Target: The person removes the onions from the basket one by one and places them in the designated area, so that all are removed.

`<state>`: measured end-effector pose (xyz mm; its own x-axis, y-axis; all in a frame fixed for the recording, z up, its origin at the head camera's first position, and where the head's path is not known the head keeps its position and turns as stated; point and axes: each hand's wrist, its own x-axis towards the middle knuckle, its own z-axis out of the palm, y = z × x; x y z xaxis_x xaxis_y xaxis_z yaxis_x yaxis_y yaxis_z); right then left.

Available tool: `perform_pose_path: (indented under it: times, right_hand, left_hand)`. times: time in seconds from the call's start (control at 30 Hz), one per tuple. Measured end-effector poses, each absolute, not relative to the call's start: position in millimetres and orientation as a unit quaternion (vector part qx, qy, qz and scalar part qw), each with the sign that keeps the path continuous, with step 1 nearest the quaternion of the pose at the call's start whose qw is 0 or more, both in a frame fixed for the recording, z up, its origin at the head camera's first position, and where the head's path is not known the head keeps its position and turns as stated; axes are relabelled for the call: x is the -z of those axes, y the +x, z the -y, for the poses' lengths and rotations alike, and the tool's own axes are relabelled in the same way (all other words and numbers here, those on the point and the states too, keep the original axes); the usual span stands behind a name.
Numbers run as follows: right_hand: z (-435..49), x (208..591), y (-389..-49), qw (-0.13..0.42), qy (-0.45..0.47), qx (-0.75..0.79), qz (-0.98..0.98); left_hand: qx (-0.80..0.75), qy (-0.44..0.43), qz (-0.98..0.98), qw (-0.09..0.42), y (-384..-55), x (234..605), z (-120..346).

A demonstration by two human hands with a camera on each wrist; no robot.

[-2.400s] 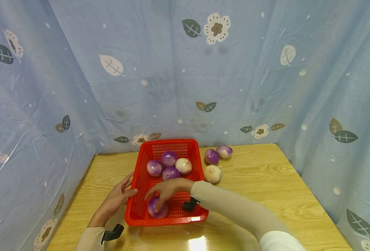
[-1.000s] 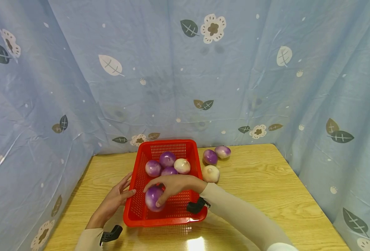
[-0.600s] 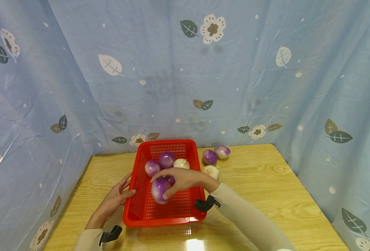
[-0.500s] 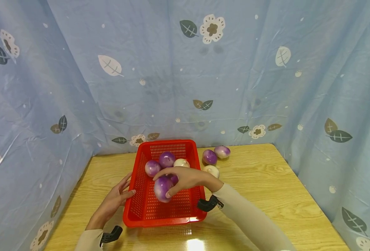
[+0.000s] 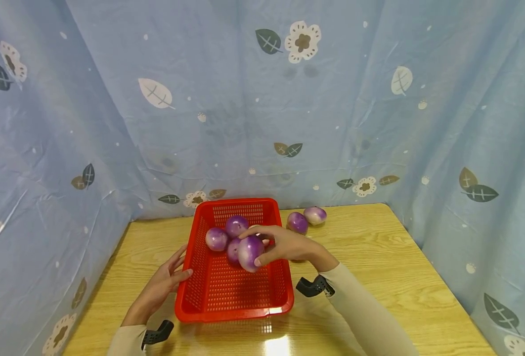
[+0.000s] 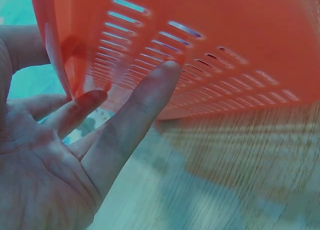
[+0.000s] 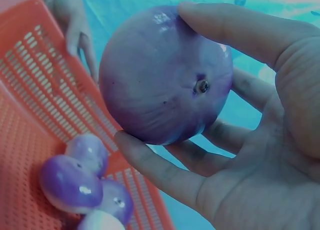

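A red plastic basket (image 5: 236, 316) stands on the table. My left hand (image 5: 162, 282) grips its left wall, thumb over the rim; in the left wrist view the fingers (image 6: 135, 122) lie along the slotted outside. My right hand (image 5: 286, 244) holds a purple-and-white turnip (image 5: 250, 253) between thumb and fingers, over the basket's right half. Its stem scar shows in the right wrist view, where the turnip (image 7: 150, 89) is raised clear of the others. Below and behind lie purple turnips (image 5: 217, 239) in the basket. A pale one there is mostly hidden by my right hand.
Right of the basket, a purple turnip (image 5: 297, 222) and a purple-white one (image 5: 315, 215) lie near the table's back edge. A pale one there is nearly covered by my right hand. Blue patterned curtains (image 5: 227, 148) enclose the wooden table (image 5: 356, 257).
My right hand has taken hold of the turnip at the basket's near end, lifted it, and carried it right and away from me. My left hand has kept its grip on the basket.
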<state>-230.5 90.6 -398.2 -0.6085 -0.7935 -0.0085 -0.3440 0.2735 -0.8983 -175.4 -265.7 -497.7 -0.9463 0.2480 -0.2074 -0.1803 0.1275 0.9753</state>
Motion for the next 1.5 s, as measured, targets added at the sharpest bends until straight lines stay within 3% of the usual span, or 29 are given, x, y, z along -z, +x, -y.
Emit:
perform_pose_path:
  times: [0.73,1.5]
  right_hand:
    - [-164,420,-243,0.109,-0.255,0.522,-0.807]
    - [-213,455,-259,0.065,-0.109,0.612,-0.781]
  left_hand:
    - [-0.663,0.029,-0.731,0.161,-176,498,267]
    - [-0.663,0.029,-0.731,0.159,-175,496,267]
